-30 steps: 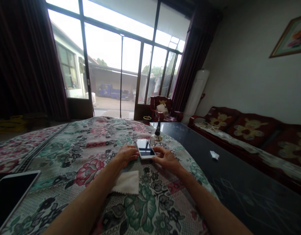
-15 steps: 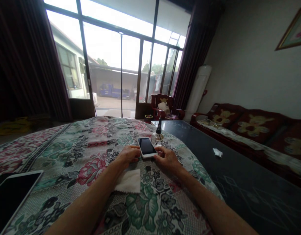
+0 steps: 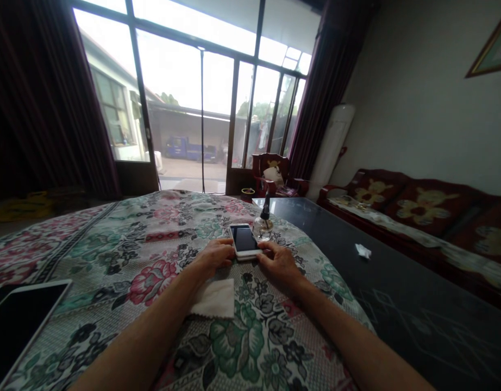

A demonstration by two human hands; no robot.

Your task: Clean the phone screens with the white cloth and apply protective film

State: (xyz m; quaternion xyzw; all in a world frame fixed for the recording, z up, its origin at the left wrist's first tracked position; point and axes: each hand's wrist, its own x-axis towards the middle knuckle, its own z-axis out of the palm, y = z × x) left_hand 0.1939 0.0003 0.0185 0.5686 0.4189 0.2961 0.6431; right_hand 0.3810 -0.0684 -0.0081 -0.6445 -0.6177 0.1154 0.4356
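A white smartphone with a dark screen lies face up on the floral cloth. My left hand touches its near left corner and my right hand touches its near right corner, the fingers of both curled around the lower edge. A small white wiping cloth lies flat just under my left forearm. A small glass bottle with a dark top stands right behind the phone.
A white tablet with a dark screen lies at the near left. To the right is a dark glass tabletop with a crumpled white scrap. A red sofa runs along the right wall.
The phone was tilted up in my fingers one second ago and now sits lower and flatter on the cloth. My hands stay at its near corners. The camera shifted slightly.
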